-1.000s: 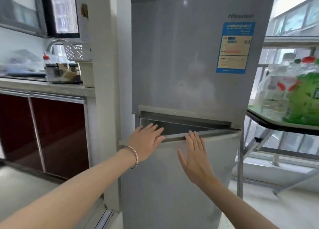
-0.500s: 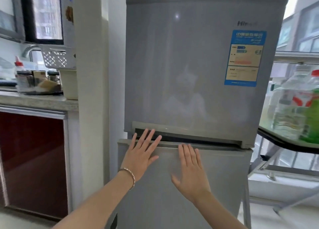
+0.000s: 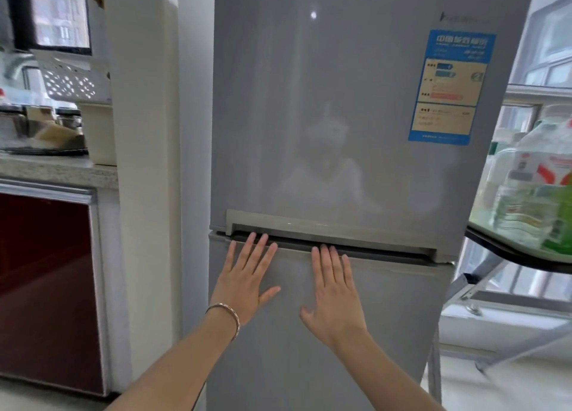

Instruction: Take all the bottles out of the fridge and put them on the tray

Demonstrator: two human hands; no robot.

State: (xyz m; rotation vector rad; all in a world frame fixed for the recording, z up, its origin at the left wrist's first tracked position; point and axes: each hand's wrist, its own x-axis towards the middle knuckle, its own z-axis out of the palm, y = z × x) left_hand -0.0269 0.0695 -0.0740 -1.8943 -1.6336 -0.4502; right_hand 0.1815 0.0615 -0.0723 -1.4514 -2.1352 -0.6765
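Observation:
A grey two-door fridge [image 3: 340, 116] fills the middle of the view, and both of its doors are shut. My left hand [image 3: 247, 277] and my right hand [image 3: 335, 293] lie flat on the top of the lower door, fingers spread, fingertips at the dark handle gap. Neither hand holds anything. At the right edge several bottles [image 3: 538, 181], clear ones and a green one, stand on a pale tray [image 3: 492, 228] on a dark-rimmed table. The fridge's inside is hidden.
A white wall column [image 3: 142, 163] stands left of the fridge. Beyond it is a kitchen counter [image 3: 55, 169] with jars, a white basket and a red cabinet front below. A metal table frame [image 3: 483, 296] and window are at the right.
The lower fridge door, ajar one second ago, has been pushed fully shut by both hands. My view has moved closer to the fridge.

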